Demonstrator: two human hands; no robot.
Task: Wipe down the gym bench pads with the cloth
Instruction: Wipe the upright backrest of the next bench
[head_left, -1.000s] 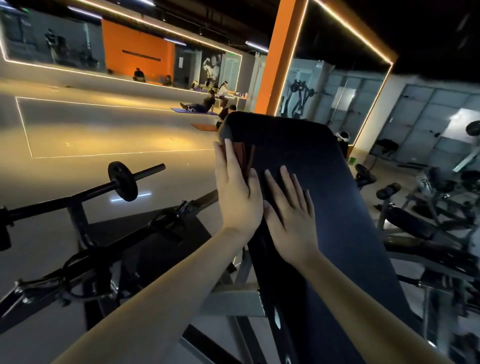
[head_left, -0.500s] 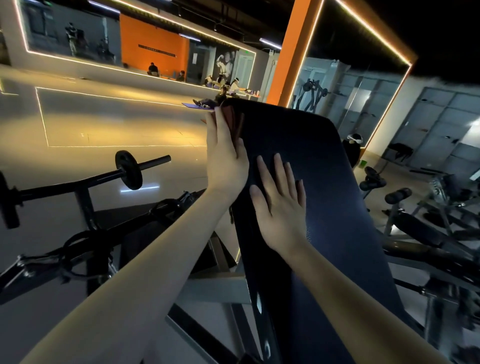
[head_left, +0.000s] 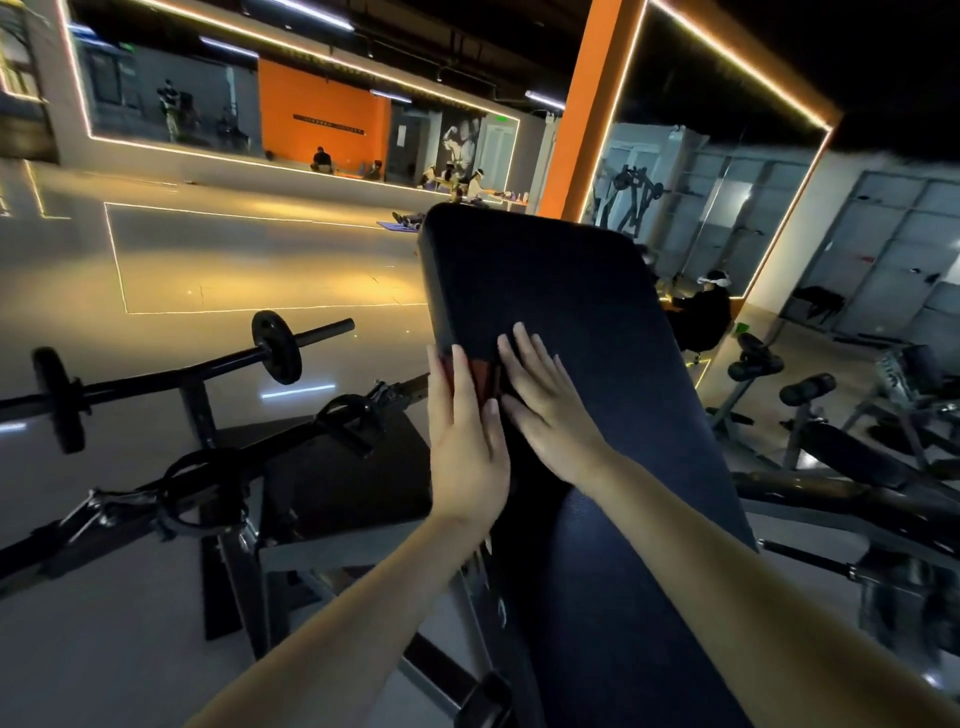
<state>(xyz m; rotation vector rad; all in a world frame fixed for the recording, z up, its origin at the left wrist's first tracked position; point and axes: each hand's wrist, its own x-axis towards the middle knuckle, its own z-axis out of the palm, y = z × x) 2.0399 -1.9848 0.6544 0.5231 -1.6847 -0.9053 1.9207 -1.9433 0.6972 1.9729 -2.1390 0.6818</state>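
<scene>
The long, smooth black pad (head_left: 561, 291), rounded at its corners, slopes up and away from the person. A soft reddish-brown cloth (head_left: 480, 375) lies against its left edge under the left grip (head_left: 465, 431), whose straight fingers press it flat. The right grip (head_left: 550, 410) rests just beside it, spread open on the pad and holding nothing.

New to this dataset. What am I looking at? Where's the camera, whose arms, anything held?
No robot here: a person works with bare hands. The one camera is wide-angle and worn on the head, looking forward and down, so the arms enter from the bottom edge. The dark slanted surface is a gym bench pad. The left hand presses a reddish cloth against the pad's left edge with straight fingers. The right hand lies flat on the pad and holds nothing. A barbell is to the left.
</scene>
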